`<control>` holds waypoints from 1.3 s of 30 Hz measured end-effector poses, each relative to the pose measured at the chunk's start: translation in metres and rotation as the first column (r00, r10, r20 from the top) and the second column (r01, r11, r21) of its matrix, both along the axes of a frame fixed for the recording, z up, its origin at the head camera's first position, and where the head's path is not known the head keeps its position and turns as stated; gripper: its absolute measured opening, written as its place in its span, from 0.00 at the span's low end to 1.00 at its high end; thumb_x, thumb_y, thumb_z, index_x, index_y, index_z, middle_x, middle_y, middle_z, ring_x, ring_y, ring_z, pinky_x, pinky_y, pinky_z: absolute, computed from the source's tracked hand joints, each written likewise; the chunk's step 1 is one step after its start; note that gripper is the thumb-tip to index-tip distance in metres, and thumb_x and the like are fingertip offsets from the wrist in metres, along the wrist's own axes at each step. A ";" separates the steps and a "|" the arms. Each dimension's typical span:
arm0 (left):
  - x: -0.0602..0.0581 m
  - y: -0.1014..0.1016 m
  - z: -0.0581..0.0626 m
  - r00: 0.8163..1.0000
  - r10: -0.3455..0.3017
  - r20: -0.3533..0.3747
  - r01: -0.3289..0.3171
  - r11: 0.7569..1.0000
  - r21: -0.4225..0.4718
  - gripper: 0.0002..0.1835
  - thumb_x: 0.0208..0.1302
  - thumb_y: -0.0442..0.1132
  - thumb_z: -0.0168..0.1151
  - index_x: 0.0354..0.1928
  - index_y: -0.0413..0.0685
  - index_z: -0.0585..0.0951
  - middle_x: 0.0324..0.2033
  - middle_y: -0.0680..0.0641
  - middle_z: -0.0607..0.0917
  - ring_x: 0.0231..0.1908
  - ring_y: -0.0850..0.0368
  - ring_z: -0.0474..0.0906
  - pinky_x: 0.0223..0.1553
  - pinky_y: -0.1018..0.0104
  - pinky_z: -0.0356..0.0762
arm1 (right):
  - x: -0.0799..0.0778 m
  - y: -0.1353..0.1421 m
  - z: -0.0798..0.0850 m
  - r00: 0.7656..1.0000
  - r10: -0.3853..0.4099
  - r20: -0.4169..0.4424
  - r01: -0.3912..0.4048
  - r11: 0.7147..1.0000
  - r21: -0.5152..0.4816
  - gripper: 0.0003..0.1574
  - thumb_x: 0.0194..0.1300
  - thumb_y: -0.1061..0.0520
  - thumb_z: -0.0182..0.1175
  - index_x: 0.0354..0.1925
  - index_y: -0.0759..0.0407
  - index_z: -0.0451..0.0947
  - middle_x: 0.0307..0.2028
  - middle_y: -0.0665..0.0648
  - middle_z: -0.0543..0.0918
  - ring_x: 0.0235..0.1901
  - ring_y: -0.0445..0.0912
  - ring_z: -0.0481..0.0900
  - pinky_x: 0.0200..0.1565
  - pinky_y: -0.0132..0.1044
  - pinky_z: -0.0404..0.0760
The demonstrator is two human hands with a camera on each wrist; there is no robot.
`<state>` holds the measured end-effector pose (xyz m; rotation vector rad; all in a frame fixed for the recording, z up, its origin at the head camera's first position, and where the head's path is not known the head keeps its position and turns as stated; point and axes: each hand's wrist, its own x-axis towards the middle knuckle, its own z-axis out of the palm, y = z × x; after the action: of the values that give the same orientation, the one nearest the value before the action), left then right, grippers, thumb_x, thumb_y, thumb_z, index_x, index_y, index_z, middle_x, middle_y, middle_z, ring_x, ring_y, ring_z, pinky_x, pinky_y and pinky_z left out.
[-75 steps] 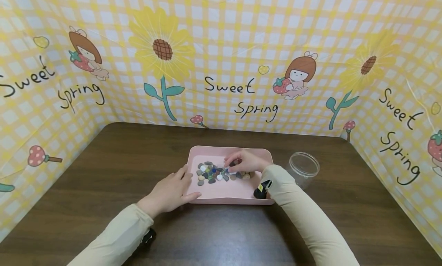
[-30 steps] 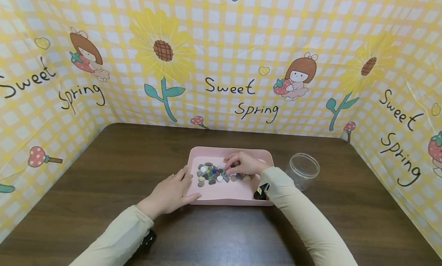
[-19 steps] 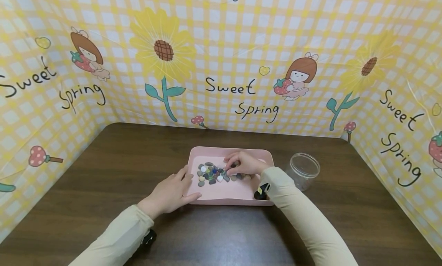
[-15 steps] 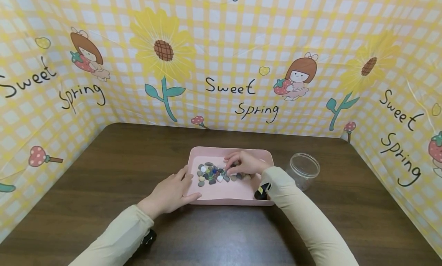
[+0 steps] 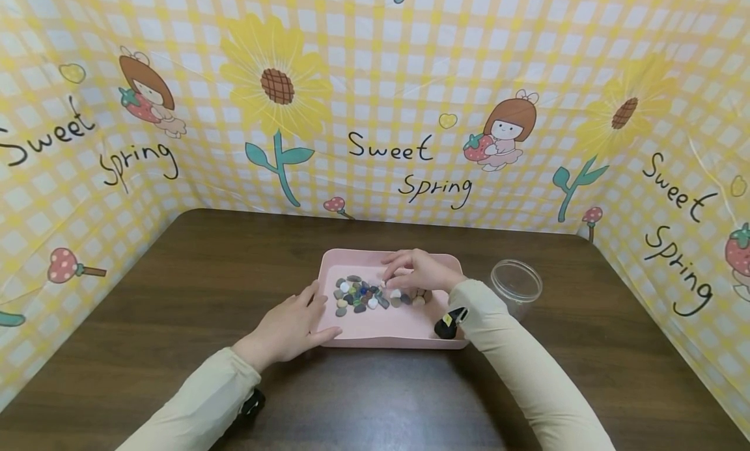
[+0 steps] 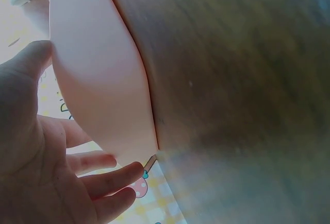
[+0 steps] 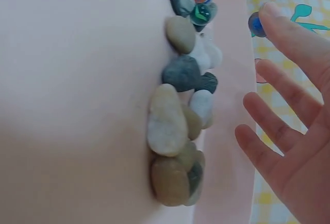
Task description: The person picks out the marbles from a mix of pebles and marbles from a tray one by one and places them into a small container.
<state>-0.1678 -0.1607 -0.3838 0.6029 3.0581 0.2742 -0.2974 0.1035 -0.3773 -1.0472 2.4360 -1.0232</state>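
My left hand (image 5: 287, 325) rests at the left end of the pink tray (image 5: 387, 327), its fingers loosely extended. In the left wrist view, the thumb (image 6: 38, 54) touches the tray's rim and the other fingers lie along its outer wall. Over the tray, my right hand (image 5: 416, 271) pinches a blue marble (image 7: 256, 24) at its thumb tip; the other fingers are spread. Pebbles (image 5: 359, 308) and glass marbles (image 7: 201, 14) lie in a band across the tray beneath it. White, tan and dark stones (image 7: 167, 121) show near the right hand.
A clear jar (image 5: 517, 285) stands on the brown table (image 5: 246, 243), right of the tray and partly behind the right sleeve. A yellow checked cloth (image 5: 375, 80) rises behind and at both sides of the table.
My right hand has lifted from the pebbles and shifted slightly right with the blue marble, uncovering stones beneath it. My left hand has stayed in place.
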 end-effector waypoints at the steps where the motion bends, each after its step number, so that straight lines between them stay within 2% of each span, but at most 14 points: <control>1: 0.000 0.000 0.000 1.000 0.003 0.003 -0.003 1.000 0.002 0.40 0.62 0.64 0.50 0.60 0.34 0.71 0.65 0.30 0.63 0.61 0.37 0.69 0.62 0.46 0.66 | 0.000 0.001 0.001 1.000 0.001 -0.005 -0.001 1.000 -0.007 0.11 0.58 0.57 0.64 0.39 0.61 0.84 0.60 0.60 0.75 0.64 0.52 0.68 0.64 0.50 0.65; 11: 0.001 -0.001 -0.001 1.000 -0.004 -0.005 0.004 1.000 0.000 0.41 0.61 0.65 0.49 0.60 0.34 0.72 0.65 0.30 0.63 0.60 0.37 0.69 0.61 0.47 0.67 | 0.000 0.007 0.010 0.996 -0.033 -0.077 0.032 0.999 -0.018 0.07 0.58 0.57 0.64 0.36 0.54 0.85 0.58 0.59 0.77 0.62 0.52 0.71 0.61 0.49 0.69; 18: 0.000 -0.002 -0.002 1.000 -0.009 -0.018 0.009 1.000 0.005 0.40 0.61 0.65 0.49 0.60 0.34 0.71 0.65 0.30 0.64 0.61 0.37 0.69 0.61 0.47 0.67 | 0.002 0.011 0.015 0.996 -0.026 -0.086 0.023 0.999 -0.040 0.09 0.58 0.55 0.64 0.38 0.57 0.85 0.58 0.58 0.77 0.61 0.52 0.71 0.60 0.49 0.71; 32: 0.001 -0.001 -0.001 1.000 -0.008 -0.005 0.008 1.000 0.006 0.41 0.61 0.65 0.49 0.60 0.34 0.71 0.65 0.30 0.63 0.60 0.37 0.70 0.61 0.46 0.67 | 0.008 0.017 0.023 0.997 -0.068 -0.034 0.065 0.994 -0.086 0.10 0.59 0.56 0.64 0.39 0.60 0.84 0.59 0.59 0.76 0.62 0.53 0.70 0.56 0.47 0.73; 39: 0.000 -0.001 -0.001 1.000 -0.010 -0.010 0.010 1.000 0.000 0.41 0.61 0.66 0.49 0.60 0.34 0.71 0.65 0.30 0.64 0.60 0.37 0.70 0.60 0.46 0.67 | 0.010 0.023 0.023 0.995 -0.056 -0.081 0.047 0.993 -0.106 0.12 0.59 0.56 0.64 0.38 0.63 0.84 0.58 0.62 0.76 0.61 0.54 0.71 0.59 0.50 0.72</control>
<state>-0.1673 -0.1616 -0.3852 0.6217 3.0634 0.2727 -0.2878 0.1266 -0.3547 -1.0863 2.5126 -1.1567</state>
